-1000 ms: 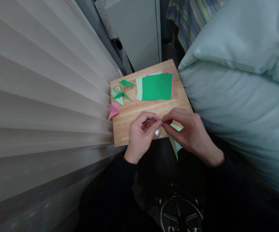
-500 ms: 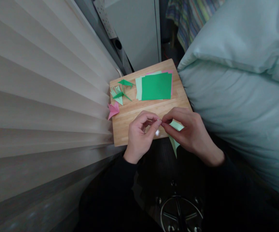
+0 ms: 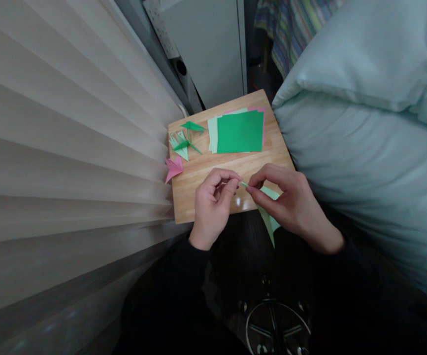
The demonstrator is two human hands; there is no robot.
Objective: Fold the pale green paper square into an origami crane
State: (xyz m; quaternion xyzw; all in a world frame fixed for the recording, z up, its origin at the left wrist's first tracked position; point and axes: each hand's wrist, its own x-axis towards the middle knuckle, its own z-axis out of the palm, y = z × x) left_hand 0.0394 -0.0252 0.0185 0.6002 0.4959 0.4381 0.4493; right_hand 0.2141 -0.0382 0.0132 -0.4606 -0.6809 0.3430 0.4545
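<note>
Right hand [image 3: 290, 197] pinches the paper [image 3: 268, 222] at the table's [image 3: 185, 197] near edge; left hand [image 3: 213, 204] at its tip, grip indeterminable. Sheets [image 3: 240, 132] lie toward the far edge.

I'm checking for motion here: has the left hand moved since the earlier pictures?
Yes, slightly: the left hand has shifted leftward, nearer the pink origami piece, which has stayed put.

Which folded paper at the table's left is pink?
The folded paper overhanging the left edge; the other folded papers there are dark or light green.
</note>
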